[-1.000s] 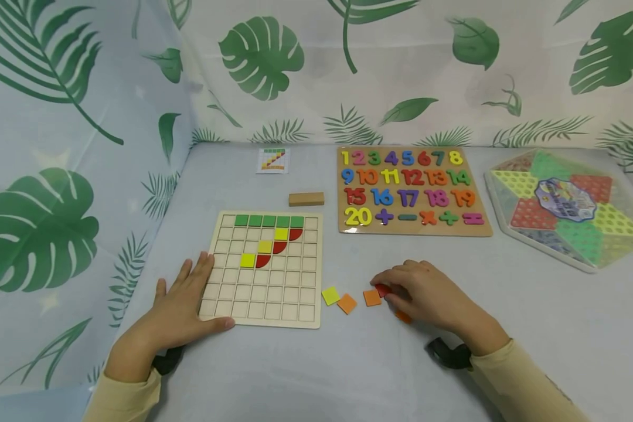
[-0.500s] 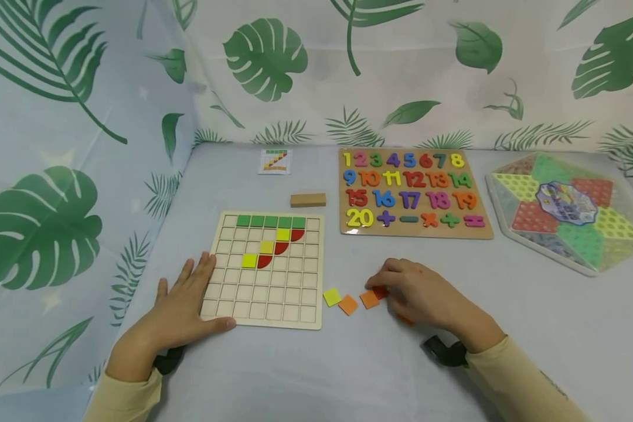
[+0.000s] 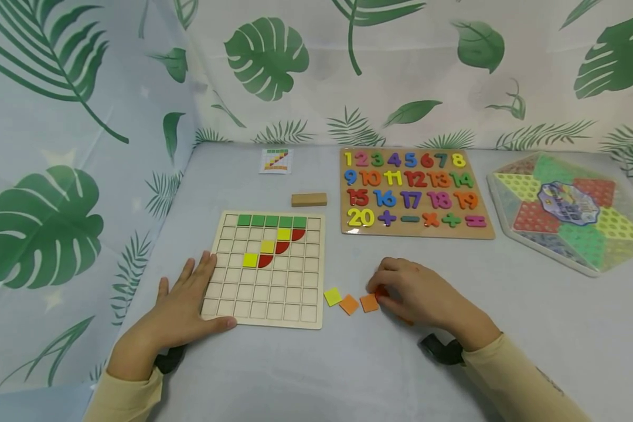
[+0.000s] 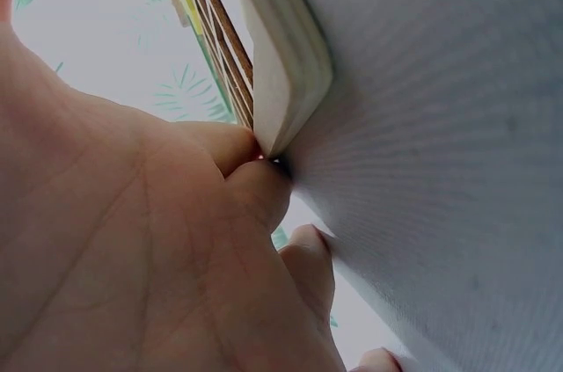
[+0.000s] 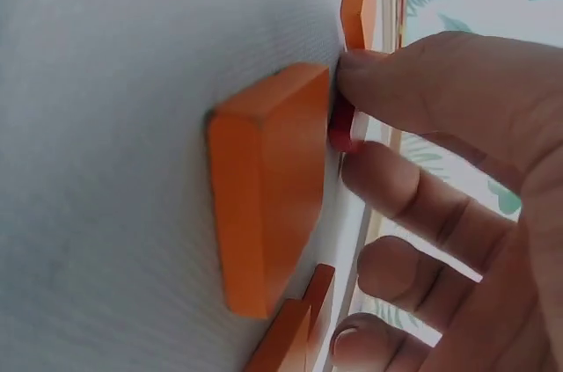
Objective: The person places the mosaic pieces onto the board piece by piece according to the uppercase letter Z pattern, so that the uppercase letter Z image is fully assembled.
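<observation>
My left hand [image 3: 181, 308] lies spread along the left edge of a wooden grid board [image 3: 311, 281], fingers straight against its side and thumb at the front edge. In the left wrist view the board's corner [image 4: 286, 95] meets the fingers. Five green squares would not be counted singly: several green squares [image 3: 271, 221] line the top row, with yellow squares [image 3: 250, 260] and red quarter-round tiles [image 3: 265, 261] in a diagonal below. My right hand [image 3: 419, 293] pinches a red tile [image 5: 341, 126] between thumb and index finger, close over the table. An orange square [image 3: 369, 303] lies beside its fingertips.
Loose yellow [image 3: 333, 296] and orange tiles [image 3: 349, 304] lie right of the board; another orange tile [image 5: 281, 187] is below the right hand. Behind stand a wooden block [image 3: 309, 200], a pattern card [image 3: 276, 161], a number puzzle [image 3: 417, 228] and a hexagonal game box [image 3: 569, 228].
My right hand has shifted slightly left and closed its fingertips on the red tile, which is now mostly covered. The neighbouring orange square has moved slightly. My left hand stays on the board.
</observation>
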Available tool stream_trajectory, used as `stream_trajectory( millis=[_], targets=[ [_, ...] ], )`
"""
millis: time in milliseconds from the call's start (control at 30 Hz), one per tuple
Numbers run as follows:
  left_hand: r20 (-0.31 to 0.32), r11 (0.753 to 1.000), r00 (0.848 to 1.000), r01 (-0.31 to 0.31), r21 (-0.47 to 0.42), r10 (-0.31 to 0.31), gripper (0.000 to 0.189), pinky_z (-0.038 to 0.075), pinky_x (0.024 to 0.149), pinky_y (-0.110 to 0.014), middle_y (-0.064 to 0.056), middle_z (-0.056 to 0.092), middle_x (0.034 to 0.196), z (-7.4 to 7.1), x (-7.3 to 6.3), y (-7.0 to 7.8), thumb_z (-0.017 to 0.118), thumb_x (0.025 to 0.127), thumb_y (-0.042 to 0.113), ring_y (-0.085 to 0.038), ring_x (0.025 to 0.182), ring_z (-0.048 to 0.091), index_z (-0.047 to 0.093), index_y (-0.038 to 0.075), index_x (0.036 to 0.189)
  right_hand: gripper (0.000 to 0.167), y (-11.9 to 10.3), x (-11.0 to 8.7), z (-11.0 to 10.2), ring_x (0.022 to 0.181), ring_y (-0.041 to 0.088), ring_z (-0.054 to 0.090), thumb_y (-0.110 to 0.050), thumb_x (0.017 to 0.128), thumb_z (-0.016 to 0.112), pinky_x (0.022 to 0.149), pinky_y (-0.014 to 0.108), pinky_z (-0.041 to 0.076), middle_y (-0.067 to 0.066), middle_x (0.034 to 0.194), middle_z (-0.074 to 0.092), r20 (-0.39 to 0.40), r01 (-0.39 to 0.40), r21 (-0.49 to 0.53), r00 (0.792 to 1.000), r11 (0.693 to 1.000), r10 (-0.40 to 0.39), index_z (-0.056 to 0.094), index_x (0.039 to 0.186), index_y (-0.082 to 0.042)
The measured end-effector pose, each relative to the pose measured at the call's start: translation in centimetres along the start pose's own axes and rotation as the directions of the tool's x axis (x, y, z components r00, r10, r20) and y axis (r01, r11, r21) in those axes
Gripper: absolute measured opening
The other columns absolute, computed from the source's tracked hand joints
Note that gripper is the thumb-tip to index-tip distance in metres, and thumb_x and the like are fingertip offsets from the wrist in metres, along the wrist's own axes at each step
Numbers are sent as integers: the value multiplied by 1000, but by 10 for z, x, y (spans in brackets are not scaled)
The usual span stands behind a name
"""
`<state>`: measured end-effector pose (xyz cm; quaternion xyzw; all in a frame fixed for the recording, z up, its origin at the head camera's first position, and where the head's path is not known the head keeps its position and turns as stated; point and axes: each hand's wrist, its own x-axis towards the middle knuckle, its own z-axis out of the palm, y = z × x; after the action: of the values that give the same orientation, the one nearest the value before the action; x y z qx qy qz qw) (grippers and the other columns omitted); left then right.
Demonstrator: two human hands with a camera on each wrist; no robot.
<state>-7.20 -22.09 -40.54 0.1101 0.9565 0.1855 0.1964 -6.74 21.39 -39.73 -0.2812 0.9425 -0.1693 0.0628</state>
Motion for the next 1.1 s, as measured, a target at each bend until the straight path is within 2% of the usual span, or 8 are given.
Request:
stream_trajectory(
  millis=[133, 233, 367, 467, 767, 933, 1100],
  targets=[
    [1, 1000, 1000, -1, -2, 1, 134, 2, 113, -86, -14, 3, 177, 0, 0, 0, 72, 77, 79, -50, 161, 4, 2, 11, 169, 15, -1, 1, -3, 80, 8, 53, -23, 89, 83, 72, 30, 53, -9, 87, 63, 0, -107, -17, 994, 994, 107, 73, 100, -20],
    [1, 1000, 1000, 0, -3, 0, 134, 2, 113, -86, -14, 3, 177, 0, 0, 0, 72, 77, 79, -50, 161, 3, 2, 11, 169, 18, 0, -1, -5, 82, 9, 52, -22, 87, 84, 71, 30, 51, -8, 88, 61, -6, -145, -10, 989, 989, 145, 74, 101, -20],
    [3, 1000, 1000, 3, -2, -3, 135, 1, 113, -86, -14, 3, 177, 0, 0, 0, 72, 76, 80, -50, 161, 3, 2, 11, 169, 25, 4, -4, -6, 92, 11, 57, -14, 82, 84, 79, 34, 56, -8, 101, 63, -29, -96, 0, 995, 995, 96, 76, 103, -24],
    [4, 1000, 1000, 5, -3, -5, 135, 1, 113, -86, -14, 3, 177, 0, 0, 0, 72, 76, 80, -49, 161, 3, 1, 11, 169, 25, 7, -5, -6, 100, 14, 60, -12, 83, 83, 84, 39, 58, -7, 106, 64, -43, -47, -4, 998, 999, 47, 77, 103, -25],
    [10, 1000, 1000, 4, -6, -4, 135, 0, 114, -85, -12, 1, 177, 1, 2, -2, 71, 76, 81, -48, 162, 1, 0, 13, 169, 21, 6, 4, -4, 93, 13, 63, -19, 81, 88, 85, 40, 60, -6, 98, 70, -53, -23, -59, 998, 998, 20, 79, 100, -20],
    [10, 1000, 1000, 4, -8, -3, 135, 0, 115, -84, -11, 0, 177, 1, 3, -2, 71, 76, 81, -47, 162, 1, -1, 14, 169, 19, -3, 18, -4, 93, 13, 63, -22, 82, 87, 83, 38, 59, -8, 96, 70, -88, 9, -35, 996, 999, -12, 80, 99, -19],
    [8, 1000, 1000, 11, -6, -11, 134, 0, 115, -85, -12, 1, 177, 1, 1, -3, 72, 77, 80, -48, 162, 2, 0, 12, 169, 19, -23, 44, -4, 93, 14, 62, -22, 83, 86, 82, 37, 58, -6, 96, 71, -97, 55, 9, 994, 998, -54, 80, 101, -18]
  ],
)
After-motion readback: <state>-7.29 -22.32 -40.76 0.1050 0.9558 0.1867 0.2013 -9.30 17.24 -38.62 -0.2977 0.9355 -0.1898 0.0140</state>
